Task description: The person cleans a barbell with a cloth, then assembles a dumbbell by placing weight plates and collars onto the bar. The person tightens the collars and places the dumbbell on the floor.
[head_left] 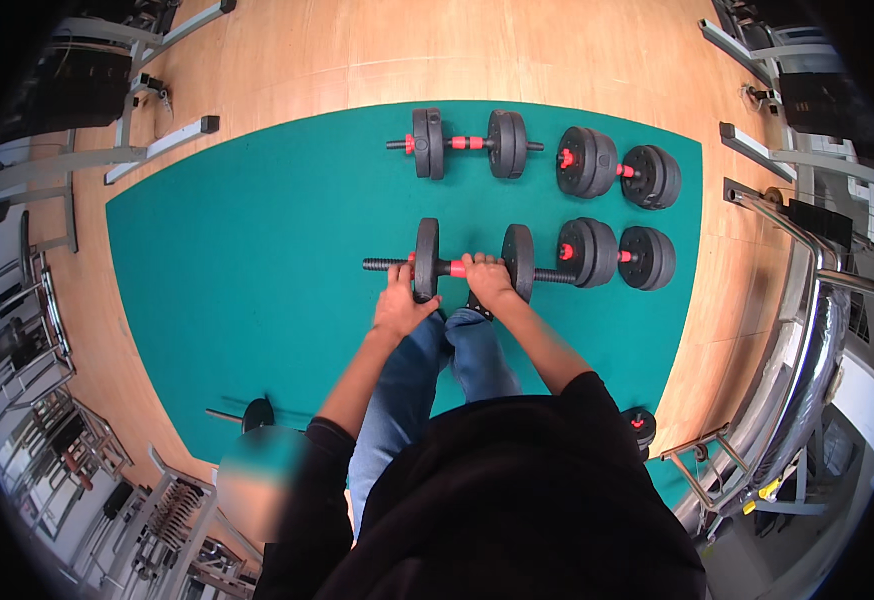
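A dumbbell with a black threaded bar, a red grip (pixel 458 269) and one black plate showing on each side is held crosswise before my legs. My right hand (pixel 487 281) is closed over its grip, beside the right plate (pixel 521 258). At the other end, my left hand (pixel 402 302) grips the left plate (pixel 428 245), thumb along its lower edge and fingers by the red collar on the outer face. Bare thread sticks out past both plates. How far the left fingers wrap round is partly hidden.
Three loaded dumbbells lie on the green mat (pixel 257 250): one ahead (pixel 507 144), one far right (pixel 587 162), one nearer right (pixel 589 252). Behind left lies a bar with a black plate (pixel 258 414); another weight (pixel 640 428) sits behind right. Metal gym frames (pixel 162 150) line both sides.
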A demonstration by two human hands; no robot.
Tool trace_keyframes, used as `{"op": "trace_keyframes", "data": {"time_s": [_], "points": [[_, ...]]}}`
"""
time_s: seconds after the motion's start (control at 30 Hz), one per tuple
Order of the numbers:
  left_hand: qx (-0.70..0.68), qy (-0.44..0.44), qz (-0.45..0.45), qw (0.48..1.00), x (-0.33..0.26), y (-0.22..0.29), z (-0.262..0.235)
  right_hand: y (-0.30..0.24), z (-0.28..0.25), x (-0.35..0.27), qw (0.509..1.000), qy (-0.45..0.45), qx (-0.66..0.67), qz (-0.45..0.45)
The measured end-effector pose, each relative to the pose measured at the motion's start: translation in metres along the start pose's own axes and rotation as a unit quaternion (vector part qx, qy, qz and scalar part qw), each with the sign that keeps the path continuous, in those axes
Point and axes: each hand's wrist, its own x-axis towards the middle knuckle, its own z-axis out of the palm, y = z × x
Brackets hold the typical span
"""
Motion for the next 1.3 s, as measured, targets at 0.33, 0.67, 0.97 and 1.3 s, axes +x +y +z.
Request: {"op": "trace_keyframes", "data": {"time_s": [0.33,0.67,0.97,1.3], "points": [[0.033,-0.029,-0.036,0.998,0.113,-0.062,0.128,0.064,0.134,0.095,0.998,-0.003,-0.056,-0.018],[0.028,-0.027,-0.127,0.991,0.154,-0.07,0.154,0.073,0.189,0.137,0.993,0.067,-0.089,-0.039],[0.074,-0.073,-0.099,0.99,0.135,-0.069,0.122,0.083,0.121,0.078,0.992,0.089,-0.083,-0.022],[0.113,-0.216,-0.051,0.968,-0.029,-0.009,-0.013,0.12,-0.013,-0.212,0.931,-0.167,0.197,0.257]]}}
